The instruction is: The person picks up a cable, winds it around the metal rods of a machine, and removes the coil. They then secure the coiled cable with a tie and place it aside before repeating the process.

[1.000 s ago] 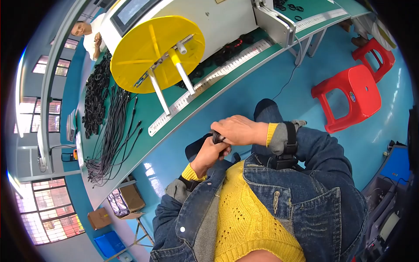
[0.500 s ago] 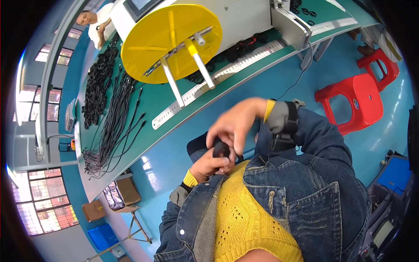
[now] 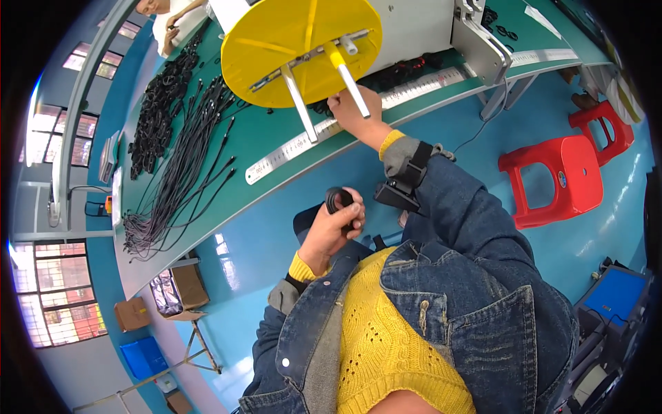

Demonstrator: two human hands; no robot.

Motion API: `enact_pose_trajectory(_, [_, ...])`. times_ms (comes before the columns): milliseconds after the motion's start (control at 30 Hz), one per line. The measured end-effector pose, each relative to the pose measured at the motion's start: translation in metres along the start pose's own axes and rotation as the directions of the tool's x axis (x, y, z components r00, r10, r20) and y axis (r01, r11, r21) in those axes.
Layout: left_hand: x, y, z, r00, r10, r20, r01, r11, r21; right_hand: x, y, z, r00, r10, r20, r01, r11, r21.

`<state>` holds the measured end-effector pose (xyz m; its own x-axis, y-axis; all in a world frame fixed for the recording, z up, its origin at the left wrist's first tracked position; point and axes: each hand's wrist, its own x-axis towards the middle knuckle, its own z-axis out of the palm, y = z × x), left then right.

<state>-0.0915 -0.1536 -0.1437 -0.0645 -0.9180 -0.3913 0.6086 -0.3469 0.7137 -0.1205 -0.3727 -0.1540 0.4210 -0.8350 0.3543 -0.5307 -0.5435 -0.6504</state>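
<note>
Above my lap, my left hand [image 3: 328,231] is closed around a small coil of black cable [image 3: 338,200]. My right hand [image 3: 365,123] reaches over the table edge, beneath the yellow disc [image 3: 269,58] and beside one of its metal rods [image 3: 298,103]. A rod crosses in front of that hand and its fingertips are partly hidden, so I cannot tell whether they grip anything. Close to it are small black coiled pieces [image 3: 321,107] behind the long steel ruler [image 3: 283,160] on the green table [image 3: 238,141].
Loose black cables [image 3: 186,159] and a heap of black coils [image 3: 162,110] cover the table's left side. Another person [image 3: 176,21] sits at the far left. Red stools [image 3: 562,179] stand at the right; a cardboard box [image 3: 187,286] is below the table's left end.
My right hand has left the coil in my left hand and moved up and forward to the table under the disc. The left hand keeps the coil, slightly higher. The view has shifted slightly.
</note>
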Motion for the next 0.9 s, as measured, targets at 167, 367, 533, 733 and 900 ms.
enact_pose_trajectory(167, [0.008,0.009,0.002,0.998,0.063,-0.024,-0.063,0.998,-0.019,-0.002,0.009,0.003,0.986,0.028,-0.166,-0.005,0.990,0.140])
enact_pose_trajectory(367, [0.012,0.008,0.001,0.994,0.088,-0.061,-0.092,0.994,-0.064,-0.005,-0.012,0.007,0.999,-0.001,-0.049,0.001,1.000,-0.002])
enact_pose_trajectory(533, [0.014,0.011,-0.003,0.988,0.152,-0.034,-0.154,0.986,-0.067,0.010,0.009,0.025,0.987,0.013,-0.160,0.022,0.976,0.216])
enact_pose_trajectory(733, [0.023,0.015,-0.014,0.979,0.203,-0.006,-0.202,0.971,-0.126,-0.010,0.021,-0.008,0.950,-0.091,-0.299,0.199,0.914,0.355])
enact_pose_trajectory(900, [0.043,0.032,-0.009,0.972,0.233,0.007,-0.229,0.961,-0.152,-0.047,0.001,-0.064,0.957,0.226,0.183,-0.274,0.497,0.823])
